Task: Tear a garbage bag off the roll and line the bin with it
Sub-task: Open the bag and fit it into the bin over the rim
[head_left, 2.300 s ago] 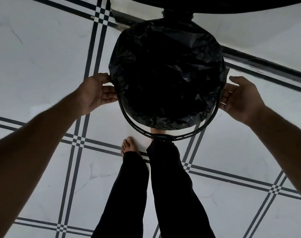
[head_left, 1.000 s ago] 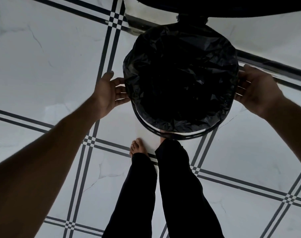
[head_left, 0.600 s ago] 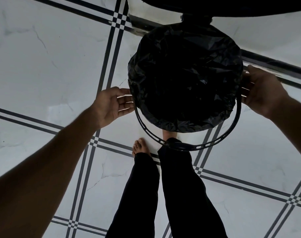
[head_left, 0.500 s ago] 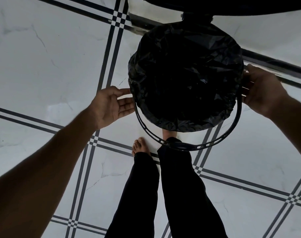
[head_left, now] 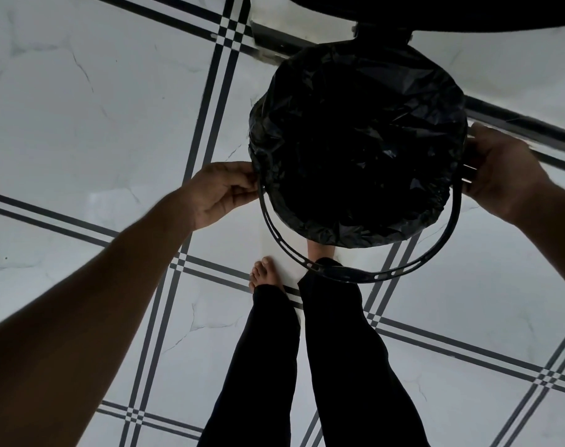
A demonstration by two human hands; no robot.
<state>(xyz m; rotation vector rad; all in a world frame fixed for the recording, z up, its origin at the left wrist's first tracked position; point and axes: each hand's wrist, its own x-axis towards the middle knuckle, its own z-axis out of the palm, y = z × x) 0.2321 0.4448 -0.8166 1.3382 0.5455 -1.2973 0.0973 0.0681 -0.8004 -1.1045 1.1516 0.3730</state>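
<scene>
A round bin stands on the floor, its mouth covered by a crumpled black garbage bag [head_left: 355, 146] that is folded over the rim. A thin black ring [head_left: 348, 275] with slots hangs tilted, its near arc sagging below the bin's front edge. My left hand [head_left: 221, 191] grips the ring and bag edge at the bin's left side, fingers pinched. At the bin's right side, my right hand [head_left: 500, 172] is closed around the ring. The bin's body is hidden under the bag.
White marble floor tiles [head_left: 81, 108] with dark striped borders surround the bin. My legs in black trousers [head_left: 307, 366] and bare feet stand just in front of it. A dark curved lid [head_left: 436, 11] fills the top edge, behind the bin.
The ring, nearly level on the rim a second ago, has dropped at the front. My left hand has closed from open fingers onto the ring; the right hand stayed at the right side.
</scene>
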